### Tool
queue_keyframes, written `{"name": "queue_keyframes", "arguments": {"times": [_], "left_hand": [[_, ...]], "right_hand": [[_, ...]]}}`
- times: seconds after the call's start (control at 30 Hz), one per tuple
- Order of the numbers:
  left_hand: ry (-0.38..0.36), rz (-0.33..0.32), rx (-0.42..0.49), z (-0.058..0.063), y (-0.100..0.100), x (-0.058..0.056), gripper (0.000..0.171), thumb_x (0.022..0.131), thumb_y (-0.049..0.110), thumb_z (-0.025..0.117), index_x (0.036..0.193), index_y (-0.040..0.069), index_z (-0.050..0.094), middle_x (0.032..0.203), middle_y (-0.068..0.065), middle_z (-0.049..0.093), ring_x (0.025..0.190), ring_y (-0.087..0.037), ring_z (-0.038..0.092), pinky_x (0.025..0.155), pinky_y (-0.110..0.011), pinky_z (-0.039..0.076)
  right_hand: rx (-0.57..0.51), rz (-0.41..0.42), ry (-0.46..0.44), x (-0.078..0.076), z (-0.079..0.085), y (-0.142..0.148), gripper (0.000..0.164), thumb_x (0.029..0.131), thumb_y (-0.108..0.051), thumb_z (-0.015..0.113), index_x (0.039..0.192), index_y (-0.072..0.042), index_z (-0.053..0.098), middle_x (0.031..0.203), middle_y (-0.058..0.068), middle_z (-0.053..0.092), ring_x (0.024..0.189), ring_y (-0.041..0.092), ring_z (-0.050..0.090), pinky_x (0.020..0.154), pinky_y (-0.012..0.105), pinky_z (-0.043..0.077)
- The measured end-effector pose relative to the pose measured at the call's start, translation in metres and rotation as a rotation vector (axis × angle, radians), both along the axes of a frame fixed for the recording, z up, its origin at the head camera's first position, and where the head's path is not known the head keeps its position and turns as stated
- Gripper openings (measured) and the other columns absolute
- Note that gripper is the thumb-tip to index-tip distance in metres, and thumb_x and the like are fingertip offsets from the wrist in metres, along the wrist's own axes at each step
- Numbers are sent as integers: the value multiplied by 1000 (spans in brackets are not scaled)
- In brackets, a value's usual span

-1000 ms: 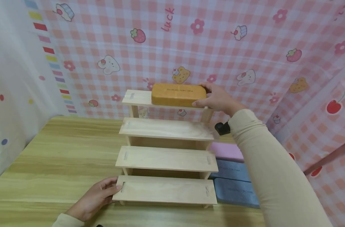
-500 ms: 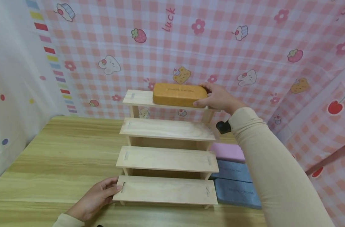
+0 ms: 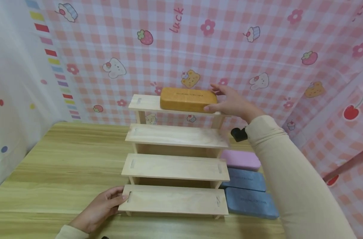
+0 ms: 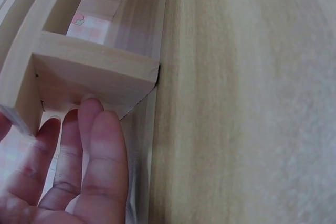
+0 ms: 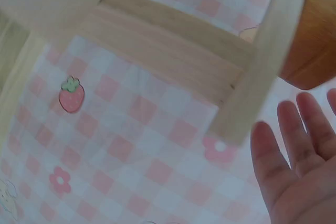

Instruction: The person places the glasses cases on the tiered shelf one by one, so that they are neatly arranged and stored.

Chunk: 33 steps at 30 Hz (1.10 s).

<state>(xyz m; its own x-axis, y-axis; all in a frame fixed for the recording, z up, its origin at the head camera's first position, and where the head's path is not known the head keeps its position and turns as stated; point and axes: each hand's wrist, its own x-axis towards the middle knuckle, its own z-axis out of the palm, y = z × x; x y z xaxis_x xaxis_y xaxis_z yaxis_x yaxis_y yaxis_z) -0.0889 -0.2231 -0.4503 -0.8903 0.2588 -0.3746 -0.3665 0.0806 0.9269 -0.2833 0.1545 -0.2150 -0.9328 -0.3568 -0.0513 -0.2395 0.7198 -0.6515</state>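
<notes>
The orange case (image 3: 187, 99) lies lengthwise left to right on the far top shelf (image 3: 146, 103), just left of the right hand (image 3: 233, 103), the closer one, whose fingers I see parted at its end, while the left hand (image 3: 101, 206) pinches the near bottom shelf (image 3: 173, 200).

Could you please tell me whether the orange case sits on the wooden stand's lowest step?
No, the head view shows the orange case on the top step of the wooden stand.
</notes>
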Motion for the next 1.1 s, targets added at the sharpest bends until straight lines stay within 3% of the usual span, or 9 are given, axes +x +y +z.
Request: {"name": "queue_keyframes", "arguments": {"times": [0.13,0.27,0.5,0.67,1.1], "left_hand": [[-2,-2,3,-2,-1,0,69,98,21,58,142,-18,22,118,-9,55,98,-13,58,84,-30,53],[-9,0,1,-4,-2,0,70,98,20,58,142,-19,21,119,-10,55,98,-12,58,84,-29,53],[-5,-15,8,-5,-2,-1,70,98,20,57,142,-19,19,119,-9,55,98,-11,59,85,-28,52],[-8,-11,-1,-5,0,-1,70,98,20,57,143,-19,19,121,-11,54,99,-12,58,85,-29,52],[-9,-28,7,-6,-1,-4,70,99,20,55,143,-19,17,119,-7,54,99,-11,58,85,-29,52]], "right_hand": [[16,8,51,11,5,7,98,80,-41,77,156,-23,18,157,10,24,138,36,31,109,58,28],[-20,27,114,20,5,15,96,81,-37,77,155,-20,19,157,6,25,139,34,30,110,58,27],[-47,-19,166,35,1,35,93,83,-36,76,155,-25,19,156,9,25,141,30,24,111,57,24],[-64,-29,219,48,1,50,91,85,-29,74,156,-21,18,156,11,24,141,32,24,110,56,25],[-83,-58,301,76,-19,84,90,84,-21,76,155,-16,22,155,14,27,138,34,28,107,59,27]]}}
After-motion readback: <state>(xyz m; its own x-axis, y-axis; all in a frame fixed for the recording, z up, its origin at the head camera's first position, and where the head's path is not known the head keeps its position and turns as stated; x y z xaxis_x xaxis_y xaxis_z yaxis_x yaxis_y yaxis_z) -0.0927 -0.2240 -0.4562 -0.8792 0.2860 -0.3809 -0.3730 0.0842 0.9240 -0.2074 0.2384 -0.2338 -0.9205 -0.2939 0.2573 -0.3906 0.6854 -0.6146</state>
